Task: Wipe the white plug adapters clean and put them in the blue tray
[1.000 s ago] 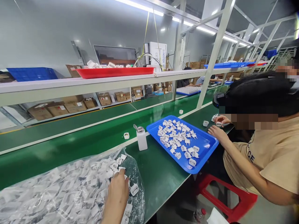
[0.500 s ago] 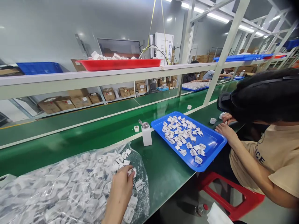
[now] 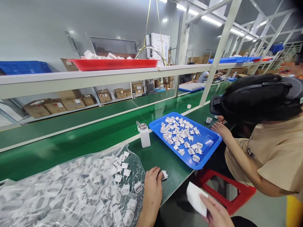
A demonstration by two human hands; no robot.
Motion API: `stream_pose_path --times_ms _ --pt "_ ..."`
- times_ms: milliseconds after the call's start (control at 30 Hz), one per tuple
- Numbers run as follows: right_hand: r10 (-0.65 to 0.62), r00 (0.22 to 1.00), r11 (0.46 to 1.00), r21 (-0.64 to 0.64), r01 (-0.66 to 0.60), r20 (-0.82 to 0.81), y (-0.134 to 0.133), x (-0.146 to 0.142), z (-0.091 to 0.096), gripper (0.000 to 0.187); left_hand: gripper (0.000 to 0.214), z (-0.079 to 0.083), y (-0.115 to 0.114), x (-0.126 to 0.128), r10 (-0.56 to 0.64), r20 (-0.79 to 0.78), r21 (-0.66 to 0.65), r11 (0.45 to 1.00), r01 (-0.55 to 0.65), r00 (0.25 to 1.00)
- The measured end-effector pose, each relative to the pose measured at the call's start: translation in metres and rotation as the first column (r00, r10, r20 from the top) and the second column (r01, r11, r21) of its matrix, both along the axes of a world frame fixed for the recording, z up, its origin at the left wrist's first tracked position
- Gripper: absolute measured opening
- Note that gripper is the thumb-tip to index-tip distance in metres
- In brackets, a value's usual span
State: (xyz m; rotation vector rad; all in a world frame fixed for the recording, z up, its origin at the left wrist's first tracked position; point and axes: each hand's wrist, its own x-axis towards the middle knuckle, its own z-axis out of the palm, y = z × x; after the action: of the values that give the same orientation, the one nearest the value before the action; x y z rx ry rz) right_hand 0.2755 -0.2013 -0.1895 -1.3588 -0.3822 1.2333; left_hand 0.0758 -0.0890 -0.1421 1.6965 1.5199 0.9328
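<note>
My left hand [image 3: 152, 186] rests on the green bench at the edge of a clear plastic bag [image 3: 71, 192] heaped with white plug parts. Its fingers are closed on one white plug part [image 3: 164, 175], just outside the bag. My right hand [image 3: 216, 212] is low at the bench's front edge and grips a white folded pad [image 3: 195, 198]. A white dispenser bottle [image 3: 144, 135] with a metal top stands beyond my left hand.
A blue tray [image 3: 208, 138] with several white plug parts lies to the right. A seated co-worker in a beige shirt [image 3: 272, 151] has both hands on the bench beside it, on a red stool [image 3: 227, 195]. A shelf above carries a red tray [image 3: 113, 64].
My left hand has come out of the bag to the right with one plug part. My right hand has risen into view holding the white pad.
</note>
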Motion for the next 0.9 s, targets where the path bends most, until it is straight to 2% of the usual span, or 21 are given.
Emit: stream_pose_path --times_ms 167,233,300,367,433,467,567,700,900 --pt "-0.094 0.976 0.996 0.017 0.092 0.197 0.019 -0.008 0.01 0.052 0.051 -0.011 -0.005 -0.006 -0.03 -0.048 -0.003 1.0 0.03 0.998" --pt "-0.082 0.921 0.996 0.067 0.06 0.381 0.027 -0.023 0.012 0.053 0.044 -0.017 -0.006 -0.003 -0.056 -0.073 0.044 0.997 0.059 0.996" --pt "0.017 0.805 0.982 0.142 -0.125 0.593 0.036 -0.039 0.013 0.052 0.032 -0.021 -0.005 0.0 -0.081 -0.081 0.081 0.993 0.087 0.993" --pt "0.172 0.685 0.9 0.169 -0.401 0.707 0.045 -0.051 0.011 0.049 0.031 -0.023 -0.003 0.001 -0.115 -0.078 0.092 0.988 0.122 0.99" --pt "0.292 0.612 0.799 0.164 -0.578 0.735 0.052 -0.056 0.009 0.048 0.035 -0.023 -0.002 0.0 -0.147 -0.076 0.096 0.983 0.154 0.986" --pt "0.324 0.595 0.774 0.156 -0.614 0.736 0.055 -0.056 0.008 0.048 0.036 -0.023 -0.001 -0.001 -0.156 -0.077 0.095 0.982 0.163 0.985" --pt "0.39 0.544 0.751 0.086 -0.655 0.743 0.062 -0.049 0.012 0.049 0.035 -0.022 -0.002 -0.003 -0.164 -0.085 0.083 0.982 0.171 0.983" --pt "0.449 0.454 0.728 -0.021 -0.685 0.77 0.071 -0.042 0.026 0.048 0.037 -0.021 -0.004 -0.001 -0.165 -0.098 0.072 0.982 0.172 0.981" --pt "0.435 0.401 0.742 -0.069 -0.667 0.806 0.079 -0.047 0.035 0.051 0.038 -0.022 -0.004 0.001 -0.168 -0.074 0.072 0.982 0.174 0.983"
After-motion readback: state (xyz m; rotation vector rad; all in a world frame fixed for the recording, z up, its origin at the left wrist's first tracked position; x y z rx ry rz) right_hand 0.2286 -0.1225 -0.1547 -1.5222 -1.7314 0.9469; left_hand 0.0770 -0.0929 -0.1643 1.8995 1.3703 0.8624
